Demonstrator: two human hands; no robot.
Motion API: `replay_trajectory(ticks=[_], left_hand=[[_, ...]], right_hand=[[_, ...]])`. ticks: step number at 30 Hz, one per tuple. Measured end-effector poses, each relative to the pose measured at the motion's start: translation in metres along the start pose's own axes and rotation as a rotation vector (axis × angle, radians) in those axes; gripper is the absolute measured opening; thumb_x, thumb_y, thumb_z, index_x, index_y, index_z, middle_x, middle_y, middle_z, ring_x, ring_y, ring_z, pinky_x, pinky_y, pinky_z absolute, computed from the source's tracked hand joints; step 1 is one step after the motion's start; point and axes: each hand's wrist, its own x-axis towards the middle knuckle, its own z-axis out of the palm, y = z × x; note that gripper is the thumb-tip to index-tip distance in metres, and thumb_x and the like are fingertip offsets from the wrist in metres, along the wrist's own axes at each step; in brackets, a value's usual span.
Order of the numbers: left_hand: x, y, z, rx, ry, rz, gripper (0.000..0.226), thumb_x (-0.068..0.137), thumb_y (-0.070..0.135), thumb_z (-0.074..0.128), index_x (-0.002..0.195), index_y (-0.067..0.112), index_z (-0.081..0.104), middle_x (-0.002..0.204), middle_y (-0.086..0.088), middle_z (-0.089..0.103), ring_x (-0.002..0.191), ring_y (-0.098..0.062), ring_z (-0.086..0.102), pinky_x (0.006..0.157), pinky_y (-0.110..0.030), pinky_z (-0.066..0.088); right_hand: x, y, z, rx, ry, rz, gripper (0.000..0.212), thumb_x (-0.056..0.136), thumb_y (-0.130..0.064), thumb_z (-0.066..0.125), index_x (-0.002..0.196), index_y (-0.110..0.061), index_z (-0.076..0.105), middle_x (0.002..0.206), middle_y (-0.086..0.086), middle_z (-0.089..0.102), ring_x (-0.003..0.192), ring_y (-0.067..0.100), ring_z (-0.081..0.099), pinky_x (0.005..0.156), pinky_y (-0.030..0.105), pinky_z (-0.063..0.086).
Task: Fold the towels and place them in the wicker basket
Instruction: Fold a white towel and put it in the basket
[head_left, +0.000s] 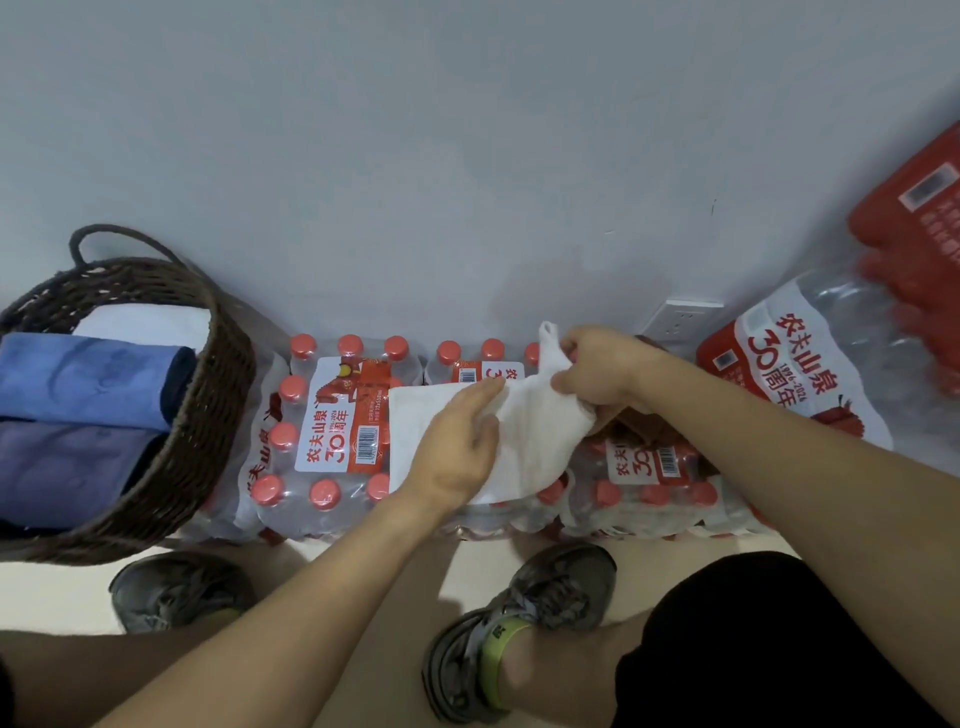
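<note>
Head view, progress: the task looks partly done; folded towels already lie in the wicker basket, and one white towel is mid-fold, not yet in it.
White towel: it lies spread over the shrink-wrapped packs of water bottles against the wall, right of the basket and apart from it.
Left hand: fingers straight, palm pressing the towel flat; it grasps nothing.
Right hand: fingers curled, pinching the towel's far right edge and lifting it, a loop of cloth poking up above the knuckles.
What is left: by judgement, finishing this fold and carrying the towel leftward to the basket.
Basket contents: a light blue towel and a darker purple-blue towel, both folded, lying side by side; something pale shows behind them, unclear what.
Other containers: more bottle packs stand at the right.
</note>
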Motion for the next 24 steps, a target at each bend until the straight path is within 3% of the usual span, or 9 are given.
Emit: replay_trajectory(ticks=[2,4,6,8,10,13,16,18,24], left_hand=[[-0.006,0.013,-0.007,-0.471,0.098,-0.242,0.031,0.102,0.02,0.05,0.132,0.015,0.057,0.133,-0.01,0.061,0.111,-0.021,0.065,0.098,-0.029,0.048],[-0.01,0.018,-0.012,-0.925,0.044,-0.55,0.031,0.101,0.035,0.048,0.124,0.018,0.061,0.125,-0.013,0.065,0.103,-0.025,0.069,0.087,-0.04,0.057],[-0.013,0.015,-0.021,-1.16,-0.018,-0.641,0.041,0.099,0.047,0.044,0.123,0.02,0.063,0.117,-0.014,0.069,0.098,-0.028,0.071,0.077,-0.044,0.06],[-0.013,0.009,-0.028,-1.224,-0.028,-0.624,0.044,0.097,0.051,0.045,0.117,0.021,0.069,0.11,-0.014,0.069,0.088,-0.03,0.069,0.076,-0.046,0.057],[-0.012,0.005,-0.031,-1.168,-0.031,-0.624,0.041,0.098,0.045,0.048,0.121,0.017,0.068,0.117,-0.019,0.067,0.097,-0.037,0.064,0.092,-0.054,0.049],[-0.014,-0.004,-0.033,-0.939,0.006,-0.611,0.029,0.098,0.02,0.056,0.124,0.01,0.063,0.109,-0.023,0.07,0.1,-0.041,0.067,0.093,-0.054,0.05],[-0.018,-0.011,-0.039,-0.683,0.0,-0.557,0.026,0.093,0.003,0.06,0.119,0.011,0.063,0.101,-0.023,0.071,0.095,-0.041,0.068,0.088,-0.057,0.053],[-0.016,-0.015,-0.044,-0.509,-0.003,-0.519,0.033,0.093,0.0,0.059,0.124,0.012,0.058,0.104,-0.014,0.073,0.098,-0.033,0.07,0.085,-0.047,0.058],[-0.012,-0.027,-0.059,-0.189,-0.097,-0.478,0.038,0.092,0.006,0.051,0.127,0.018,0.05,0.113,-0.005,0.065,0.103,-0.025,0.063,0.092,-0.049,0.052]], right_hand=[[-0.004,-0.012,0.011,-0.074,0.047,-0.102,0.02,0.091,-0.013,0.062,0.111,-0.011,0.057,0.109,0.012,0.063,0.092,0.028,0.065,0.071,0.04,0.059],[-0.007,-0.021,0.026,-0.099,0.065,-0.202,0.027,0.089,-0.019,0.064,0.114,-0.014,0.056,0.112,0.008,0.064,0.094,0.024,0.063,0.073,0.034,0.054],[-0.009,-0.027,0.044,0.009,-0.022,-0.218,0.04,0.088,-0.02,0.065,0.126,-0.018,0.051,0.111,0.005,0.064,0.092,0.025,0.066,0.073,0.039,0.059],[-0.009,-0.033,0.06,0.142,-0.151,-0.159,0.06,0.088,-0.021,0.068,0.141,-0.025,0.041,0.109,0.004,0.064,0.084,0.024,0.071,0.062,0.039,0.062],[-0.007,-0.038,0.071,0.195,-0.235,-0.113,0.07,0.088,-0.021,0.07,0.147,-0.026,0.033,0.104,0.009,0.068,0.079,0.023,0.073,0.062,0.037,0.063],[-0.002,-0.039,0.076,0.208,-0.263,-0.094,0.077,0.084,-0.019,0.072,0.149,-0.026,0.031,0.107,0.008,0.067,0.086,0.019,0.068,0.068,0.031,0.062],[0.004,-0.034,0.075,-0.213,-0.188,-0.204,0.08,0.081,-0.028,0.073,0.15,-0.028,0.032,0.127,0.002,0.058,0.109,0.021,0.058,0.075,0.025,0.049],[0.006,-0.029,0.08,-0.357,-0.111,-0.266,0.073,0.083,-0.025,0.071,0.147,-0.027,0.037,0.126,0.001,0.058,0.111,0.021,0.056,0.081,0.027,0.048],[0.015,-0.018,0.094,-0.417,-0.016,-0.402,0.063,0.081,-0.032,0.074,0.139,-0.028,0.047,0.122,0.002,0.052,0.114,0.023,0.051,0.09,0.032,0.044]])
